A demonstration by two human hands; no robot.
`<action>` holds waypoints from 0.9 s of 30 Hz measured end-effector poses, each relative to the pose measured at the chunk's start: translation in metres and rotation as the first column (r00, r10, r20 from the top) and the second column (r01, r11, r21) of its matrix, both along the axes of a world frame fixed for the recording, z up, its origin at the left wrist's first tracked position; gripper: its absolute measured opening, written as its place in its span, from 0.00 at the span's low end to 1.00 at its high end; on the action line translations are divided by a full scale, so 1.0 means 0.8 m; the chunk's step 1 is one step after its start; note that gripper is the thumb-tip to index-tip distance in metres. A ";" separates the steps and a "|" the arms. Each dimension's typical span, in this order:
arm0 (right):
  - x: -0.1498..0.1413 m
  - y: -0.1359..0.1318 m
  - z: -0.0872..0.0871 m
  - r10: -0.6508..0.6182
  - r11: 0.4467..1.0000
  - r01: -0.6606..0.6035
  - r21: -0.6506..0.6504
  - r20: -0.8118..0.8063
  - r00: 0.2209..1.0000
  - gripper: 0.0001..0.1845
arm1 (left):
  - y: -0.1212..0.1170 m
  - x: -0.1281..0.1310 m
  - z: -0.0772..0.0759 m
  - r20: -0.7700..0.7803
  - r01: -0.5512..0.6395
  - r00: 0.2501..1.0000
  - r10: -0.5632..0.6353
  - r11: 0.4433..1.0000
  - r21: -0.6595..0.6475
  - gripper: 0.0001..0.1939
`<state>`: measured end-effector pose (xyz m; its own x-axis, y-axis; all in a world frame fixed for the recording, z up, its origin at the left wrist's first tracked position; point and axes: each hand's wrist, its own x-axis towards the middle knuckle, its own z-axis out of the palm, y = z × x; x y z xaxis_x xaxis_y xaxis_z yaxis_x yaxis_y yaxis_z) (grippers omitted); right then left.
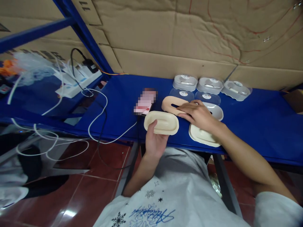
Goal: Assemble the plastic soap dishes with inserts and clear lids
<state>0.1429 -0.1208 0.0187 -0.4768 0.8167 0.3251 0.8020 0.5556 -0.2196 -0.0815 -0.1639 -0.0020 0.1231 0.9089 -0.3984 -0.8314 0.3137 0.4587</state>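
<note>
My left hand (156,138) holds a cream oval dish (162,123) just off the front edge of the blue table, with the thumb over its rim and the fingers beneath. My right hand (197,114) grips a peach oval lid (168,102) with a dark slot, its fingertips at the slot and near edge. A second cream dish (201,136) lies on the table under my right wrist. Beyond that wrist sits a white oval piece (216,111) with a dark opening, partly hidden by the hand.
Clear oval cases with round labels, such as this one (185,82), line the table's back. Two clear covers (182,94) lie before them. A pixelated pink thing (145,101) is left of the dishes. White cables (106,102) run from a power strip (78,82).
</note>
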 end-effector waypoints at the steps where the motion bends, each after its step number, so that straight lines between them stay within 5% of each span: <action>1: -0.001 -0.003 0.004 -0.023 1.000 0.022 -0.007 -0.061 0.998 0.22 | 0.001 0.000 0.000 0.004 0.010 1.000 -0.010 1.000 -0.003 0.17; 5: -0.015 -0.021 0.017 0.066 0.998 -0.070 -0.003 -0.272 0.960 0.20 | 0.005 -0.002 -0.002 0.022 0.103 0.994 -0.104 0.994 0.048 0.21; 8: -0.033 -0.038 0.019 0.256 0.967 -0.248 0.064 -0.238 0.937 0.18 | 0.006 -0.004 -0.006 0.046 0.208 0.975 -0.217 0.967 0.147 0.29; 11: -0.044 -0.047 0.018 0.299 0.953 -0.285 0.099 -0.174 0.938 0.18 | 0.006 -0.006 -0.011 0.078 0.259 0.958 -0.277 0.947 0.191 0.29; 16: -0.041 -0.049 0.011 0.322 0.947 -0.317 0.054 -0.182 0.929 0.21 | 0.007 -0.004 -0.012 0.107 0.167 0.977 -0.182 0.977 0.135 0.14; 21: -0.030 -0.037 0.011 0.366 0.926 -0.377 0.003 -0.249 0.897 0.22 | 0.010 -0.002 -0.008 0.112 0.143 0.982 -0.154 0.984 0.103 0.14; 24: -0.011 -0.006 0.018 0.223 0.973 -0.232 -0.003 -0.266 0.938 0.22 | 0.009 -0.001 -0.005 0.064 0.120 0.990 -0.125 0.990 0.075 0.18; 27: 0.016 0.039 0.016 -0.008 0.999 0.004 -0.045 -0.096 0.995 0.32 | 0.009 0.000 -0.003 0.039 0.115 0.992 -0.117 0.992 0.058 0.20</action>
